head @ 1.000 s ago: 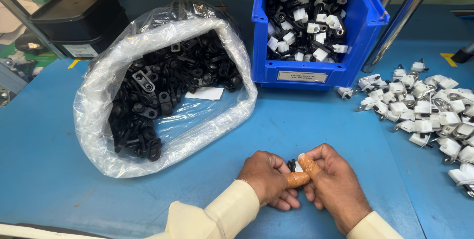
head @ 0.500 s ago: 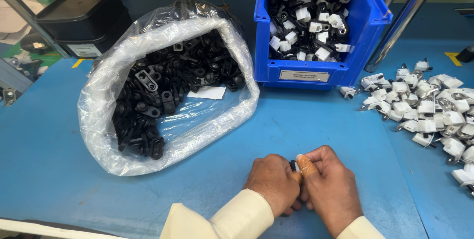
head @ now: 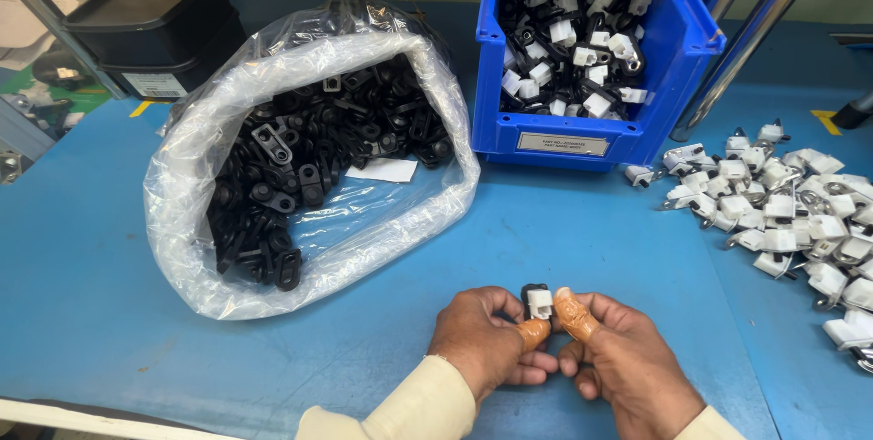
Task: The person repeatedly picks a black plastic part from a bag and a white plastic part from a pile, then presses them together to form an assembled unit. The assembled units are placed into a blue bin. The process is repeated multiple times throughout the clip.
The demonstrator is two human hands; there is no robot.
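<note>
while the small black-and-white clip assembly was pinched between both thumbs, the left hand and right hand were held close together, low over the blue table, both closed on the part. orange finger cots were worn on the left thumb and right thumb. the white piece was seen seated at the front of the black piece; whether it was fully snapped in couldn't be told, as the joint was partly hidden by the thumbs.

risks, as judged: the part was gripped only at its edges by smooth cot tips, so it could be slipped out & dropped onto the table if pressure was applied off-centre. if the 2 halves were pressed together tilted, a half-seated joint could be left, or a small tab could be bent.

further out, a clear plastic bag of loose black parts was lying open to the left, its mouth slumped toward the hands, so pieces could be spilled if it was nudged. a blue bin of assembled black/white parts was set behind, and a pile of white parts w/ metal clips was spread at the right, near the table edge, where some could be knocked off by a sleeve or elbow. black trays were stacked at far left.
</note>
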